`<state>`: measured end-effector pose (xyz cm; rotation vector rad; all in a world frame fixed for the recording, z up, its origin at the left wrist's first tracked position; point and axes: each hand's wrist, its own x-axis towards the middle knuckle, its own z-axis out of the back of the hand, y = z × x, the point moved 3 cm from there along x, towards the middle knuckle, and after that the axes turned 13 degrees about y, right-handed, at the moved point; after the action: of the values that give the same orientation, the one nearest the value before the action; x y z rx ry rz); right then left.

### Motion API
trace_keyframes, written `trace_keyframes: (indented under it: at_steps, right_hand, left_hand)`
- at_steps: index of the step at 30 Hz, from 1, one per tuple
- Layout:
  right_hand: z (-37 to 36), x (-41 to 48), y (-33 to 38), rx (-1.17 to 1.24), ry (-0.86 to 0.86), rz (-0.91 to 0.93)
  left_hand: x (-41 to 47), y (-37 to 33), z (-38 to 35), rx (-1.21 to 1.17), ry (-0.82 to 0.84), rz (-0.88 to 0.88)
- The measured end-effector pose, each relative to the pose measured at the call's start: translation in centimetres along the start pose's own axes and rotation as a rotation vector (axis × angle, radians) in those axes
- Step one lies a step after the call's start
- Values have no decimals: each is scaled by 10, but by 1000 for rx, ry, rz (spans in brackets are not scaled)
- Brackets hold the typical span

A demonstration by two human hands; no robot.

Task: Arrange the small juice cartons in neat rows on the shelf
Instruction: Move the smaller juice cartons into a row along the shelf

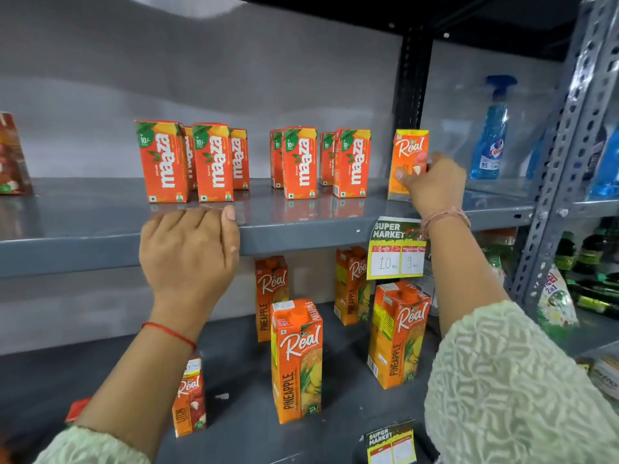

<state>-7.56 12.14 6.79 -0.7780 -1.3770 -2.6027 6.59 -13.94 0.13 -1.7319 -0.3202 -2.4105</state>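
Note:
Several small orange Maaza cartons stand upright on the grey metal shelf (pixel 301 226), in pairs front to back: a left group (pixel 164 162) and a right group (pixel 351 162). At the right end stands a small yellow-orange Real carton (pixel 407 152). My right hand (pixel 433 185) grips this carton from its right side, fingers on its front. My left hand (pixel 191 249) rests on the shelf's front edge below the left Maaza group, fingers curled, holding nothing.
On the lower shelf stand tall Real pineapple cartons (pixel 298 360) and a litchi carton (pixel 189 396). A price tag (pixel 397 249) hangs from the shelf edge. A blue spray bottle (pixel 490 135) stands at the right beyond the dark upright (pixel 413 78). Another carton (pixel 11 159) sits far left.

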Motion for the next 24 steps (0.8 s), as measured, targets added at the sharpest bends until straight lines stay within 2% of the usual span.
trace_keyframes:
  at_steps: [5, 10, 14, 17, 20, 24]
  right_hand:
    - [1, -25, 0, 44, 24, 29]
    - [4, -30, 7, 173, 64, 37]
    - [-19, -51, 47, 329, 256, 129]
    - [-46, -75, 88, 424, 377, 195]
    - [-83, -100, 139, 483, 525, 258]
    - [-144, -139, 213, 576, 760, 270]
  left_hand:
    - [0, 2, 3, -25, 44, 0]
    - [-3, 10, 6, -25, 111, -126]
    - [-9, 42, 16, -16, 113, -171]
    - [-18, 86, 28, 35, 91, -110]
    - [-24, 132, 42, 75, 79, -121]
    - [-26, 198, 59, 98, 125, -56]
